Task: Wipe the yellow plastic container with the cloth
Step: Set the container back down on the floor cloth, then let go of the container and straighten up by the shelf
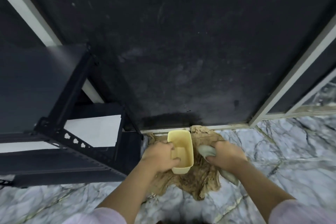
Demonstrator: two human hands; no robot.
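On the marble-pattern floor (272, 151), hard against the base of the dark wall panel (181, 42), sits a yellow plastic container (181, 148), upright, open top facing the camera. It rests on a crumpled brown rag (196, 180) that spreads out under and in front of it. Left hand (160, 156) grips the container's left wall: thumb hooked inside over the rim, other fingers wrapped around the outside. Right hand (227, 154) sits just right of the container, not touching it, fingers clenched around a bunched grey cloth (206, 150); one end of the cloth pokes out toward the container, the other trails out below the wrist. Container interior looks empty, with a faint brownish tint on the bottom. Black metal rack (72, 132) stands left of the container, its corner close beside it. Pale sleeves (300, 212) are visible on both forearms.
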